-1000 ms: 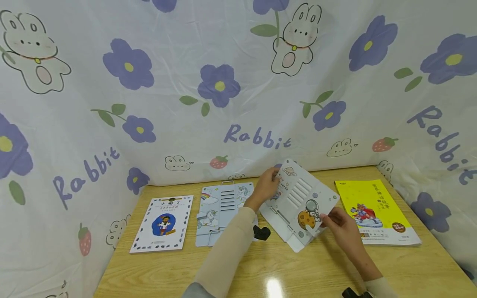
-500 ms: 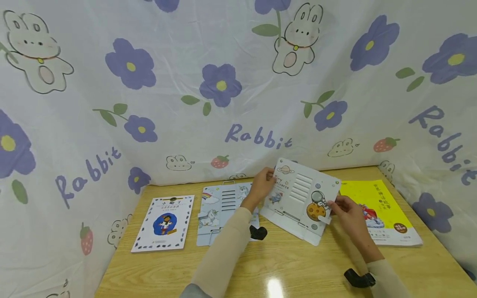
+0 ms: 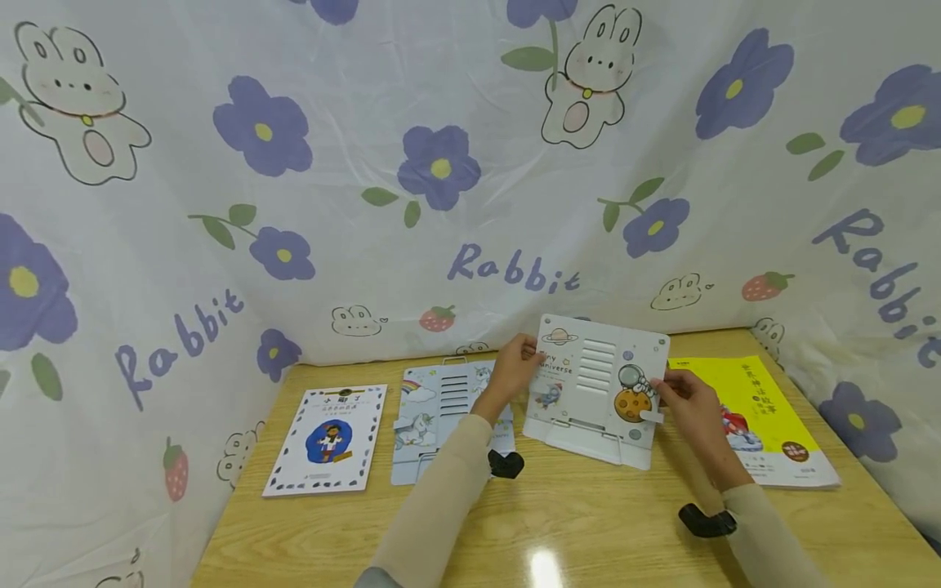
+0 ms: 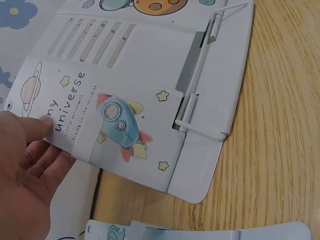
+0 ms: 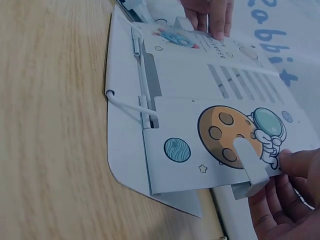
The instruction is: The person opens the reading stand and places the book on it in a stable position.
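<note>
A white book stand [image 3: 588, 404] with a planet, rocket and astronaut print leans back over the table. My left hand [image 3: 510, 371] holds its left edge, thumb on the printed face near the lettering and fingers behind, as the left wrist view shows. On the opposite edge my right hand [image 3: 691, 412] pinches the panel beside the astronaut, thumb in front. Wire page holders [image 4: 200, 75] run along the stand's lower lip [image 5: 125, 145]. A white side clip [image 5: 250, 165] folds over the edge close to my right fingers.
A pale blue unicorn book stand [image 3: 422, 408] lies partly behind my left forearm. Further left is a white picture book [image 3: 327, 441]; a yellow-covered book [image 3: 768, 408] lies at right. A rabbit-print curtain [image 3: 367, 245] hangs behind the wooden table [image 3: 588, 523].
The space-print stand has turned from a steep slant to nearly level, its right side swinging up. Both hands keep their hold, the right one rising slightly with the edge.
</note>
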Motion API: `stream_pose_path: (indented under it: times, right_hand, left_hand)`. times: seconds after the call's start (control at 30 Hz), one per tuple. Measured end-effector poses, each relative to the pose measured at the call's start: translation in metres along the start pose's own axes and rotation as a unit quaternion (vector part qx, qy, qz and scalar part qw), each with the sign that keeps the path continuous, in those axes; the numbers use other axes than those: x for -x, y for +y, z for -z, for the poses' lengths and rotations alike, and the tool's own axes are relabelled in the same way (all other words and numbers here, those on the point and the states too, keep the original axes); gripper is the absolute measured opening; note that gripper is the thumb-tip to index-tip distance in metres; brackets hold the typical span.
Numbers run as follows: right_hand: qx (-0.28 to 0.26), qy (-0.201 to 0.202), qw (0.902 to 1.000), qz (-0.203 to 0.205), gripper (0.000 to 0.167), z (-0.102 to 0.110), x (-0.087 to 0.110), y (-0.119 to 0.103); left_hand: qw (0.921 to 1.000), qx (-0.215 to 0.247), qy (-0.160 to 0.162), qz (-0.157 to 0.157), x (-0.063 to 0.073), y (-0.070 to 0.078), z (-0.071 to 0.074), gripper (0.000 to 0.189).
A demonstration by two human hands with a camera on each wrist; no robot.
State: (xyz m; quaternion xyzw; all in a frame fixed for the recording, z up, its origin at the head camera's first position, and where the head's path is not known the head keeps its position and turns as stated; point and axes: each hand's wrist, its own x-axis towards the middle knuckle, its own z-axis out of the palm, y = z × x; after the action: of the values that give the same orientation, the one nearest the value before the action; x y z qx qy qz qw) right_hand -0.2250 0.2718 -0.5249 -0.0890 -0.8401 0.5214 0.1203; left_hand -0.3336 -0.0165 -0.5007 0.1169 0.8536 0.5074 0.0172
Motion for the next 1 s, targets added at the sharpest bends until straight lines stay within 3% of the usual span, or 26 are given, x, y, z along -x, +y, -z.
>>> stream_pose_path:
  times: [0.3,0.6,1.0]
  right_hand:
    - [0.026,-0.006,0.9996,0.012,0.050,0.001,-0.016,-0.002]
    - [0.038,-0.015,0.9992,0.004,0.048,-0.003,-0.032,-0.006]
    - [0.055,-0.014,0.9980,0.028,0.042,-0.015,-0.050,-0.009]
  left_hand:
    - [0.9999,0.007,0.005,0.012,0.005,-0.002,0.001,0.022]
    - [0.9995,0.030,0.004,0.006,0.011,-0.008,0.006,0.021]
    - [0.9984,0.056,0.004,0.002,0.013,-0.017,0.014,0.021]
